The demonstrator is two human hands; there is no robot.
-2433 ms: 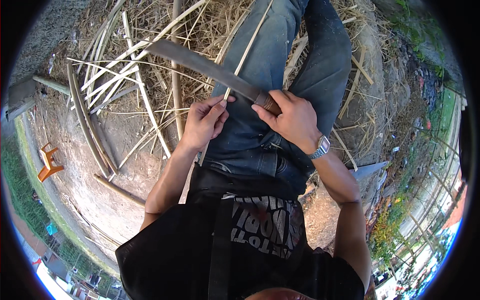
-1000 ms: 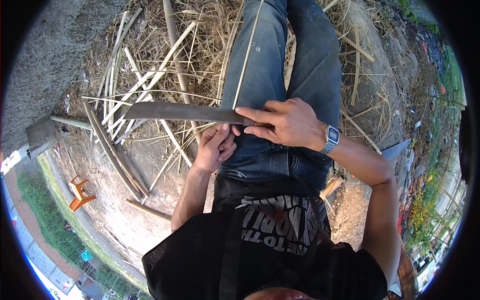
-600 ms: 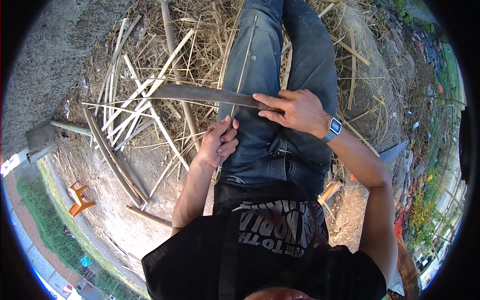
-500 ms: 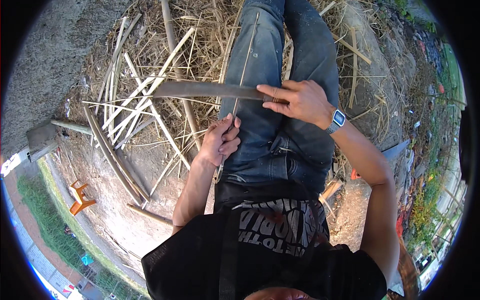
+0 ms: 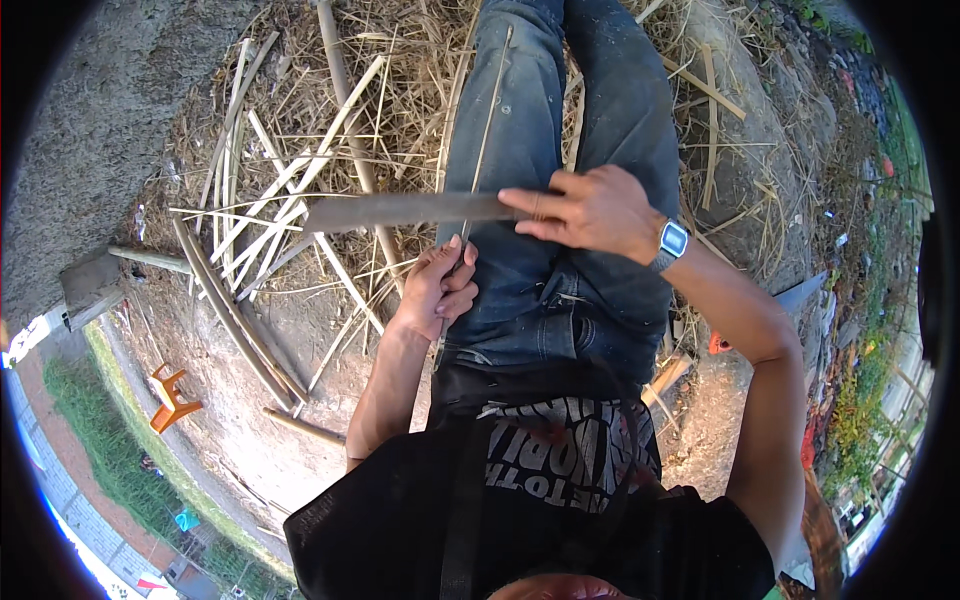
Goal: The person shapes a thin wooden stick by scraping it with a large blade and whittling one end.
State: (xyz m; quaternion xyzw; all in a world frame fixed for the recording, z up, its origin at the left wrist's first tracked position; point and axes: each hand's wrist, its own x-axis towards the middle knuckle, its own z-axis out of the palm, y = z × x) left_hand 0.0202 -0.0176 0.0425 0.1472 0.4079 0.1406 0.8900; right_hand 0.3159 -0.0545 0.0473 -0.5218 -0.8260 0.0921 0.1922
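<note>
Closed around a thin wooden strip is my left hand, near my lap; the strip runs up along my left thigh. My right hand grips the handle end of a long machete, with the index finger stretched along it. The dark blade points left and crosses over the strip just above my left fingertips. Both the blade and right hand look slightly blurred. Whether the blade touches the strip I cannot tell.
Several pale split strips lie crossed on straw at the left, with long poles beside them. A handsaw lies beyond my right forearm. An orange stool stands at the lower left, and a rough grey surface fills the upper left.
My right hand and the machete have moved along the strip toward my body, nearer to my left hand. The left hand keeps its hold in almost the same place.
</note>
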